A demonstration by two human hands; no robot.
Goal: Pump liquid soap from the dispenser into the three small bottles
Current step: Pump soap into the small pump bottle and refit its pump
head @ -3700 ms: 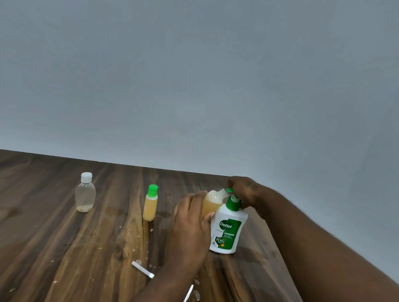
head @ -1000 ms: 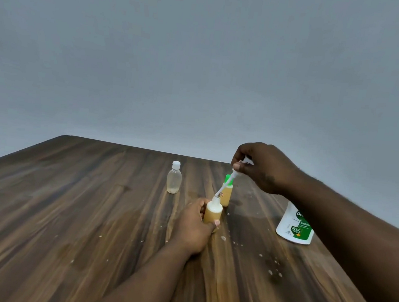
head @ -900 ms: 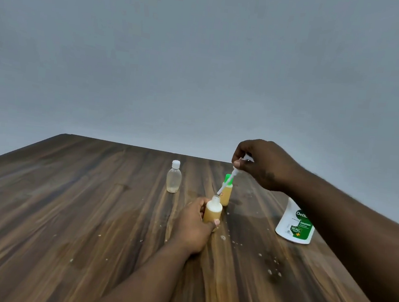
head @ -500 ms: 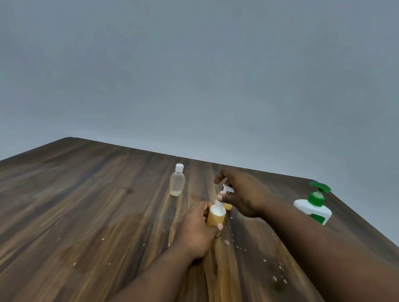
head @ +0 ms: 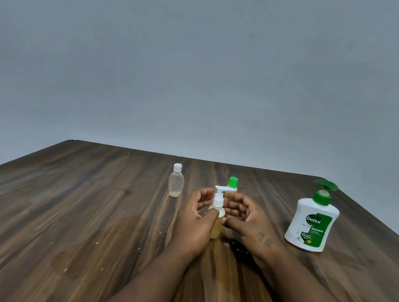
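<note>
Bench [head: 70, 211]: dark brown wood-grain top, matt, with scattered pale specks, set against a plain grey wall [head: 201, 66]. Left of centre stands a clear bottle [head: 176, 182], smooth plastic with rounded shoulders and a white screw cap, upright; only a shallow layer of pale liquid shows at its base. The left hand [head: 194, 221] cups the pump bottle [head: 217, 216] from the left, with the thumb pressed on the front of the body and the fingers curled round the far side. The pump bottle is at mid-bench, base on the surface, long axis vertical. It has a translucent body holding amber liquid and a white pump top with a ribbed collar; the spout points right. Directly behind it stands a green-capped bottle [head: 233, 182], upright. Its body is largely hidden by the pump and fingers, and only a yellowish shoulder shows. The right hand [head: 248, 218] mirrors the left, gripping the same bottle with the thumb tip against the right side of the body and the fingers curled behind the pump neck. Well apart to the right stands the dispenser [head: 312, 225], upright. It is opaque glossy white plastic of broad oval form, with a green label and green pump head; its contents cannot be seen.
</note>
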